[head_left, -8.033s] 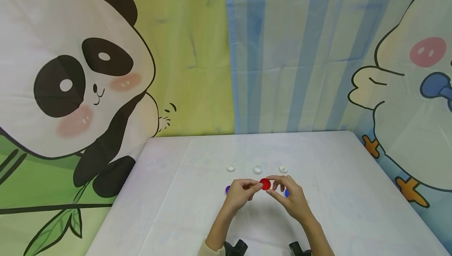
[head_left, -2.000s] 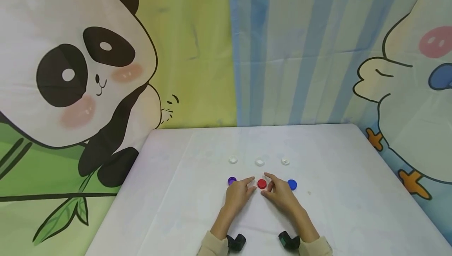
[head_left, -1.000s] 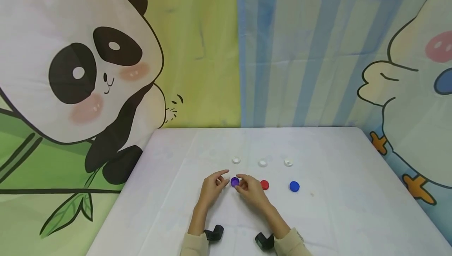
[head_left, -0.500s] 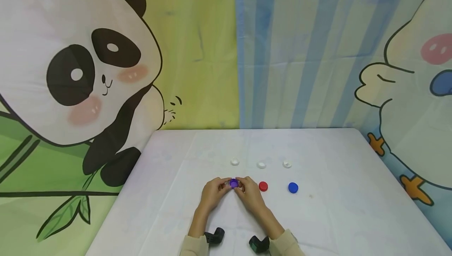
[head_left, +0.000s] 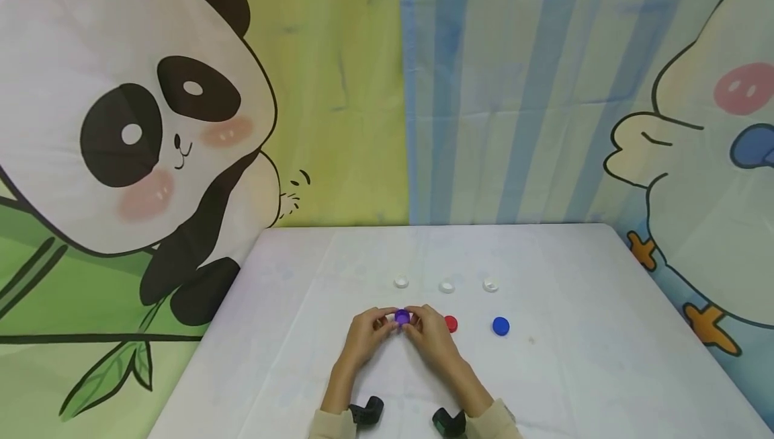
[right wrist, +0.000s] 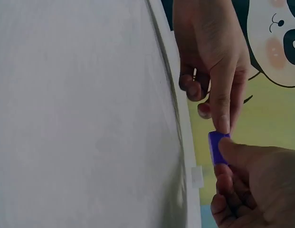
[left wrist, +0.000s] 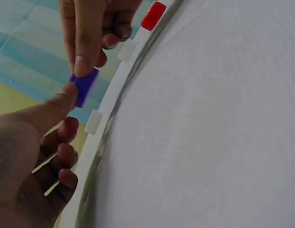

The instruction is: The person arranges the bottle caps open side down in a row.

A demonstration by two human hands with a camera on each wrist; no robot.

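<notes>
A purple bottle cap (head_left: 402, 316) is pinched from both sides by my two hands, its hollow side facing me. My left hand (head_left: 361, 335) grips its left edge between thumb and finger, and my right hand (head_left: 431, 338) grips the right edge. Both wrist views show the purple cap (left wrist: 85, 88) edge-on between the fingertips, lifted off the table. Just right of my right hand lies a red bottle cap (head_left: 451, 323), partly hidden by that hand. A blue bottle cap (head_left: 500, 326) lies further right.
Behind the coloured caps, three white caps stand in a row: a left one (head_left: 401, 282), a middle one (head_left: 446, 286) and a right one (head_left: 490, 285). All rest on a white-covered table (head_left: 580, 372). Printed curtains (head_left: 338, 89) hang behind the table's far edge.
Eight seconds ago both hands held the red cap; it was on the table by two seconds ago. The hands then moved left, took hold of the purple cap and raised it slightly.
</notes>
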